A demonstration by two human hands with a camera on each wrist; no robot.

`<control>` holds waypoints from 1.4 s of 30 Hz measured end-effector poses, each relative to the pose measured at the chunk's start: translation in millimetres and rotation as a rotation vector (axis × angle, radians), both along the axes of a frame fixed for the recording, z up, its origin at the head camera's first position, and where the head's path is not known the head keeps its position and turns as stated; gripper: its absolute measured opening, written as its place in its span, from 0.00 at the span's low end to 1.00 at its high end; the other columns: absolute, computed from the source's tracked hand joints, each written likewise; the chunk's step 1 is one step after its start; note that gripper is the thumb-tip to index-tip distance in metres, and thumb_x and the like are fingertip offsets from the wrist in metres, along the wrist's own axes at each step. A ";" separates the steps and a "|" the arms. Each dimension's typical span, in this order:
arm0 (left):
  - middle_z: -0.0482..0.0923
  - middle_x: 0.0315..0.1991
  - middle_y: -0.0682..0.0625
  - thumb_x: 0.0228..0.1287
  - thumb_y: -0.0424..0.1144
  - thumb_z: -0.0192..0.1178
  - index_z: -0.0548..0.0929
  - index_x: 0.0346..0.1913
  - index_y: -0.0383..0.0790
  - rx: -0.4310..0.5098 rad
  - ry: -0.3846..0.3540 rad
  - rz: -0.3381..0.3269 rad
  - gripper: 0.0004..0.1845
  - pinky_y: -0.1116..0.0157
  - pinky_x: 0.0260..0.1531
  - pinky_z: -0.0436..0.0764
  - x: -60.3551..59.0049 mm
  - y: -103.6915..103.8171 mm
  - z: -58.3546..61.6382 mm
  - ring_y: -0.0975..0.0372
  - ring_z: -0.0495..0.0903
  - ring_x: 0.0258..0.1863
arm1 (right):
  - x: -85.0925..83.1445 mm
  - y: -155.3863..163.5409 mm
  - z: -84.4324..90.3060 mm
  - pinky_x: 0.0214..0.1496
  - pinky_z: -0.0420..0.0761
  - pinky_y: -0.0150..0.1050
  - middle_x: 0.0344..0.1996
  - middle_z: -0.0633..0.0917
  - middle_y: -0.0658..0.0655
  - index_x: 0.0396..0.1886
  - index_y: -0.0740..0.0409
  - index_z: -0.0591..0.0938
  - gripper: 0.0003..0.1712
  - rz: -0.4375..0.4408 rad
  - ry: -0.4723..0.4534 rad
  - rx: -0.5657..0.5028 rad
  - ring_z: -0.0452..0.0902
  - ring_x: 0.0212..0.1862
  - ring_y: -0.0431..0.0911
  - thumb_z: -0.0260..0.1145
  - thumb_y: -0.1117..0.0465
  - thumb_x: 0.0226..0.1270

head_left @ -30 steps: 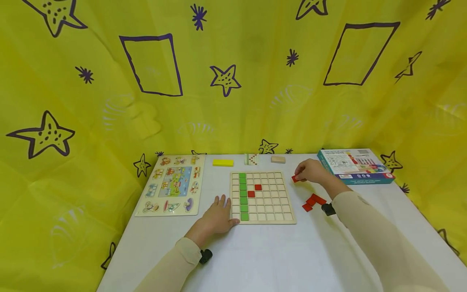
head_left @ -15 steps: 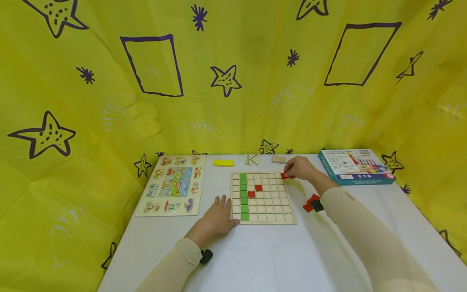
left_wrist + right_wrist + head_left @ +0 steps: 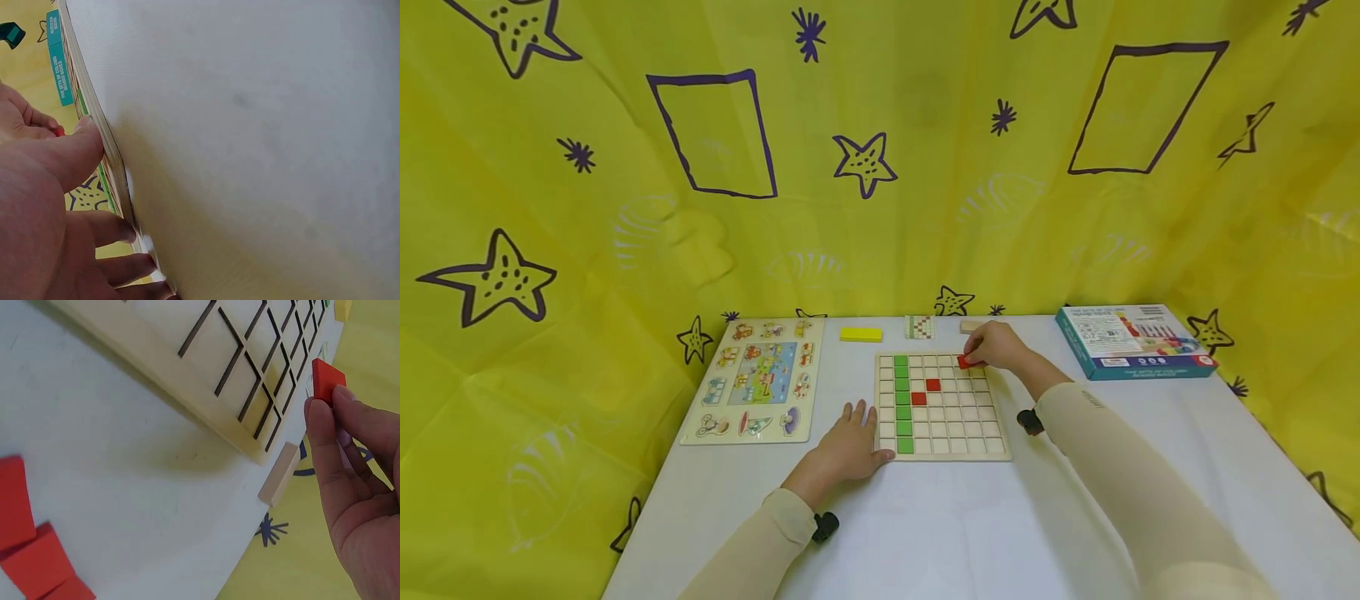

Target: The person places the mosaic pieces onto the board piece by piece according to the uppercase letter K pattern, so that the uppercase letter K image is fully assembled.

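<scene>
A wooden grid board (image 3: 955, 457) lies flat on the white table. Green tiles (image 3: 903, 398) fill a column near its left side, and two red tiles (image 3: 919, 399) sit in cells diagonal to each other. My left hand (image 3: 848, 446) rests at the board's left edge with fingers extended, the thumb near the front corner. Between thumb and fingers, my right hand (image 3: 997, 345) pinches a red square tile (image 3: 328, 381) over the far right part of the grid. Several loose red tiles (image 3: 39, 559) lie right of the board, mostly hidden by my right wrist in the head view.
Left of the board is a picture puzzle (image 3: 688, 432). Behind it stand a yellow block (image 3: 861, 334), a small pattern card (image 3: 919, 327) and a plain wooden block (image 3: 279, 475). A teal box (image 3: 1153, 367) lies back right. Yellow curtain (image 3: 865, 250) surrounds the table.
My right hand has carried the red tile leftward, from beside the board to over its far right cells. My left hand stays in place.
</scene>
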State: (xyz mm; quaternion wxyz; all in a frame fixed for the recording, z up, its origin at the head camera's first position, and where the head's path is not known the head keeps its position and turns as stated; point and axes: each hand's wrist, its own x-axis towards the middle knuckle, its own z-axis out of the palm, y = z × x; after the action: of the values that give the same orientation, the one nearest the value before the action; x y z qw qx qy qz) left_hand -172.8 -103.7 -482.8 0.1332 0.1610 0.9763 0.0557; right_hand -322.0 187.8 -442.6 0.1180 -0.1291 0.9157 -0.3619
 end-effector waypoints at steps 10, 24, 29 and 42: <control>0.53 0.77 0.32 0.70 0.63 0.55 0.60 0.76 0.29 0.010 -0.005 0.008 0.46 0.51 0.72 0.60 -0.2 -0.7 -0.2 0.38 0.52 0.75 | -2.6 -19.1 -11.4 0.37 0.86 0.41 0.37 0.87 0.63 0.35 0.67 0.87 0.03 -0.037 -0.054 -0.017 0.85 0.32 0.48 0.72 0.70 0.64; 0.55 0.76 0.32 0.71 0.62 0.56 0.61 0.76 0.29 0.004 0.016 -0.006 0.46 0.50 0.71 0.62 0.1 -1.2 -1.6 0.38 0.54 0.75 | -5.8 -29.0 -25.6 0.31 0.80 0.35 0.31 0.87 0.57 0.35 0.65 0.87 0.04 -0.023 -0.038 0.016 0.80 0.27 0.44 0.73 0.67 0.64; 0.55 0.76 0.31 0.71 0.62 0.56 0.61 0.75 0.29 0.010 0.014 -0.003 0.45 0.50 0.71 0.62 1.0 -1.3 -0.1 0.38 0.54 0.75 | -4.9 -31.2 -29.1 0.29 0.78 0.34 0.27 0.86 0.56 0.33 0.67 0.87 0.03 -0.022 -0.030 0.020 0.77 0.26 0.42 0.73 0.69 0.64; 0.53 0.77 0.32 0.71 0.62 0.56 0.60 0.76 0.29 0.013 0.003 0.004 0.46 0.50 0.72 0.61 -0.4 -1.3 -0.1 0.38 0.53 0.75 | 1.2 -33.9 -29.5 0.30 0.78 0.34 0.28 0.87 0.55 0.34 0.65 0.88 0.02 -0.008 -0.008 0.064 0.77 0.26 0.42 0.71 0.69 0.65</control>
State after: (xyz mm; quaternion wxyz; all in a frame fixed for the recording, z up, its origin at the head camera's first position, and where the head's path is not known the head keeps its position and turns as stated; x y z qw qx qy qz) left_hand -173.2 -105.0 -482.9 0.1307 0.1598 0.9765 0.0619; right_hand -320.8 153.9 -472.2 0.1241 -0.1201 0.9268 -0.3334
